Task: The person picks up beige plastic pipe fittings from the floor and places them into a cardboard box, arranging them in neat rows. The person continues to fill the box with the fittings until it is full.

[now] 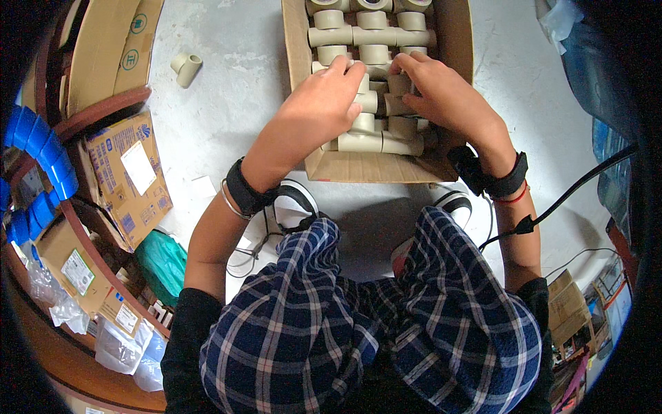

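An open cardboard box [380,169] on the floor before me holds rows of beige plastic pipe tees [373,36]. My left hand [328,98] reaches in from the left, its fingers and thumb around the end of one pipe tee [366,101]. Opposite it, my right hand [439,85] has its fingertips and thumb on another pipe tee [397,85]. A narrow dark gap separates these two tees. Below the hands, more tees [360,141] lie along the near end of the box. My palms hide part of the rows.
A single pipe tee [186,69] lies on the grey floor [227,46] to the left. Cardboard cartons [129,178] and a green plastic bag [163,266] crowd a shelf at left. A black cable [574,191] runs to my right forearm. My shoes [296,204] stand close to the box.
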Demonstrator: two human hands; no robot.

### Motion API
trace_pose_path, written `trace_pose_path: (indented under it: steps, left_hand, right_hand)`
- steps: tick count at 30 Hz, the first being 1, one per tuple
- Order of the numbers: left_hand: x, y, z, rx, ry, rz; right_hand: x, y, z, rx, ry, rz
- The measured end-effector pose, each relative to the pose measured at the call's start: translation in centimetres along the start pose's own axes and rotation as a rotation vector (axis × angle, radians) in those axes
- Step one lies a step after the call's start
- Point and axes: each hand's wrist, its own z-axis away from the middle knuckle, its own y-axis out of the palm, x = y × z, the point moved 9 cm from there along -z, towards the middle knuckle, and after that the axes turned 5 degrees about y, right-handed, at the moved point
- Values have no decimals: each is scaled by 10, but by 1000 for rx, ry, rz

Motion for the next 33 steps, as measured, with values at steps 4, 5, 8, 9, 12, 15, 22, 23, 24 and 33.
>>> trace_pose_path:
  steps: [4,5,8,9,12,15,22,23,24,33]
  left_hand:
    - [-2,-1,2,-30,19,23]
    - [-2,-3,2,-49,30,31]
    - [2,-3,-3,-73,8,74]
    - [3,-3,-5,-74,8,58]
    - [4,0,-5,-73,-7,41]
    - [3,3,-4,-88,-7,6]
    - [-7,-3,-2,-188,55,-74]
    - [-7,-3,-2,-176,37,-80]
    - [-15,-11,1,-252,91,-90]
    - [-40,17,42,9,-15,-111]
  right_hand:
    - [1,-1,2,-38,6,53]
    - [0,-2,2,-35,12,53]
    - [2,-4,1,-48,6,55]
    - [3,-5,1,-53,-5,51]
    - [2,-3,-1,-29,0,43]
    - [1,-3,1,-42,-1,23]
    - [1,3,2,-4,-24,34]
    - [4,-2,3,-45,-40,28]
    - [7,-8,6,-93,-58,26]
    - [32,-12,68,-158,36,484]
